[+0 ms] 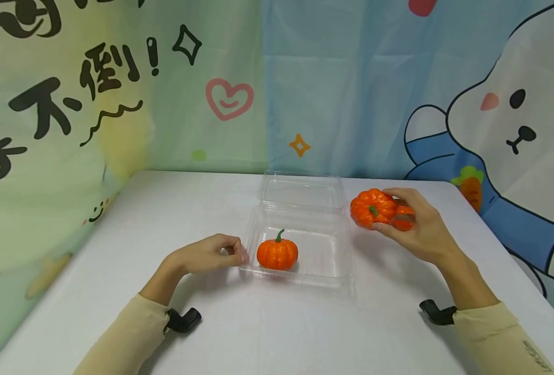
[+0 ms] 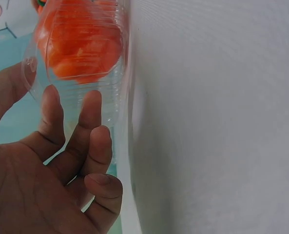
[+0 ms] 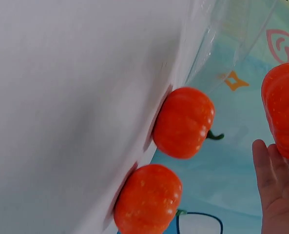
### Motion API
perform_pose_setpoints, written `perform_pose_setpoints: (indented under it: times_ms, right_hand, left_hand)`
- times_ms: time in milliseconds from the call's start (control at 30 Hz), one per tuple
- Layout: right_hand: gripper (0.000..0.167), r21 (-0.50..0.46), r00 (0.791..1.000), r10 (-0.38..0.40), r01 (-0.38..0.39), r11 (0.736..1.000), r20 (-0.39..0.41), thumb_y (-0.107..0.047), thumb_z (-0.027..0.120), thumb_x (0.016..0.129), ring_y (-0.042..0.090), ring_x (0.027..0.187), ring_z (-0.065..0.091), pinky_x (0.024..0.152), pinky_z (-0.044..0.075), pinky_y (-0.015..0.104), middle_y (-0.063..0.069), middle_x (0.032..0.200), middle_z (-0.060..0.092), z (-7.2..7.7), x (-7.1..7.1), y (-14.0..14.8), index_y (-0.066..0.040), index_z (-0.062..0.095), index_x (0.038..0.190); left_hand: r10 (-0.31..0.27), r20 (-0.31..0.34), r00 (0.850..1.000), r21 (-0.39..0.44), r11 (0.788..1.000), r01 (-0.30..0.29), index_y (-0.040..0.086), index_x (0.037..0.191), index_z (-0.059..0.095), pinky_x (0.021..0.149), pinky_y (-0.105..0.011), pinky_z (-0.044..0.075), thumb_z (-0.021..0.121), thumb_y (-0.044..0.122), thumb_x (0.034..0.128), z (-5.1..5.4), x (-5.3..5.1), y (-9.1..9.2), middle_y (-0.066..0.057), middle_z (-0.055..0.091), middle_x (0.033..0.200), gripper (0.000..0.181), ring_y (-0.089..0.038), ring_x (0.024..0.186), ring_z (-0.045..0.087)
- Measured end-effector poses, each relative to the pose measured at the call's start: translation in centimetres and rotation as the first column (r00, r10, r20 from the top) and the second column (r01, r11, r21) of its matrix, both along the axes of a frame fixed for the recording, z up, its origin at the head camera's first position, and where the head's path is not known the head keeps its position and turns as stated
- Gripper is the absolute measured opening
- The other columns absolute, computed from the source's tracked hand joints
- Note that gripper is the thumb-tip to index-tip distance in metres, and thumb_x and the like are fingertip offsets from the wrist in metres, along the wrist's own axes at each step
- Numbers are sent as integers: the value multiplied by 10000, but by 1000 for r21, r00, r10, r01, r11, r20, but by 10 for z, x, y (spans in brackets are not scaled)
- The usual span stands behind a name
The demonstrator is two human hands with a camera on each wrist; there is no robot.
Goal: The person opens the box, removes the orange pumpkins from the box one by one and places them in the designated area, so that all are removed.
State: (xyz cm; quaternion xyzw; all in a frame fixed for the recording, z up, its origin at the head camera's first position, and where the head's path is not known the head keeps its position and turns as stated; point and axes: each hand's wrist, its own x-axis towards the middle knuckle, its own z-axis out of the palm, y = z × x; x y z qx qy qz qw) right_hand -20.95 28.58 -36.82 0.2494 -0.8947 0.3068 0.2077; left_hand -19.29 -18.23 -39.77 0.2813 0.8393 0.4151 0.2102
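Gripping a pumpkin (image 1: 368,209) in our right hand (image 1: 422,229), we have the clear container (image 1: 321,255) leftward of it, near-left corner pinched by our left hand (image 1: 211,253).

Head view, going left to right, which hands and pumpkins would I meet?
Left hand → pumpkin in the clear box → held pumpkin → right hand. The orange thing overlapping that hand is left out.

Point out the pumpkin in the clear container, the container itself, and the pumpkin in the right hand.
Boxed pumpkin (image 1: 277,255), head view, ribbed side.
Clear container (image 1: 320,254), head view, bare floor.
Held pumpkin (image 1: 367,207), head view, ribbed top.
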Motion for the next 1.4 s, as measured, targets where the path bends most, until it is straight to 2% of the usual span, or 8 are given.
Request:
perform_pose_setpoints:
  times_ms: [367,433,667,933,1000,1100,1200,1400]
  right_hand:
    - [773,-22,997,-76,76,997,20,-71,886,791,343,1201,516,867,342,-20,167,1406,512,1,2,24,-88,503,1462]
    - [773,-35,995,-98,99,994,33,-75,881,800,294,1196,495,848,351,-23,164,1417,498,0,2,29,-93,498,1471]
    - [772,-69,988,-149,152,986,50,-75,881,802,-67,1164,400,815,363,-27,148,1418,490,-8,0,46,-108,502,1473]
    - [794,-77,981,-184,189,979,69,-75,887,795,-131,1128,394,817,357,-29,120,1417,481,-11,-4,67,-111,487,1479]
    - [789,-76,976,-200,207,975,87,-102,874,817,-51,1160,439,817,351,-31,139,1419,464,-10,-5,71,-109,465,1491]
    - [783,-69,965,-236,245,967,113,-153,854,851,210,1211,507,806,343,-38,167,1421,449,-9,-5,77,-97,432,1508]
    - [787,-69,951,-273,285,956,148,-206,829,882,453,1225,480,785,331,-45,189,1442,422,-7,-6,85,-87,394,1527]
    - [807,-69,923,-320,341,937,212,-267,793,916,558,1294,442,756,323,-48,255,1485,382,-6,-10,98,-37,341,1544]
  left_hand:
    - [3,4,1000,-4,1000,-3,105,895,654,927,-396,410,640,291,1001,-1,-1,0,21,695,1006,215,-208,1029,577]
    - [3,4,1000,-2,1000,-3,106,895,653,927,-396,409,639,290,1001,0,-1,0,20,694,1005,213,-209,1028,576]
    - [5,10,1000,-7,1000,-5,112,902,661,903,-388,410,643,297,995,2,0,-1,18,681,983,208,-211,1009,568]
    - [4,13,1000,-3,1000,-4,106,917,666,911,-384,409,638,298,997,3,1,0,22,691,999,210,-199,1012,568]
    - [8,12,1000,-7,1000,-8,109,913,666,905,-379,409,640,303,995,3,1,0,24,688,992,212,-195,1007,566]
    - [13,11,1000,-11,1000,-13,111,913,667,896,-368,410,641,308,994,3,0,0,26,687,987,214,-191,1001,567]
    - [12,12,1000,-12,1000,-12,112,918,669,903,-372,413,639,304,994,3,-1,-1,26,690,997,209,-196,1012,571]
    - [21,18,1000,-10,1000,-21,118,912,662,929,-381,415,645,312,995,1,-2,-1,26,698,1010,212,-197,1029,581]
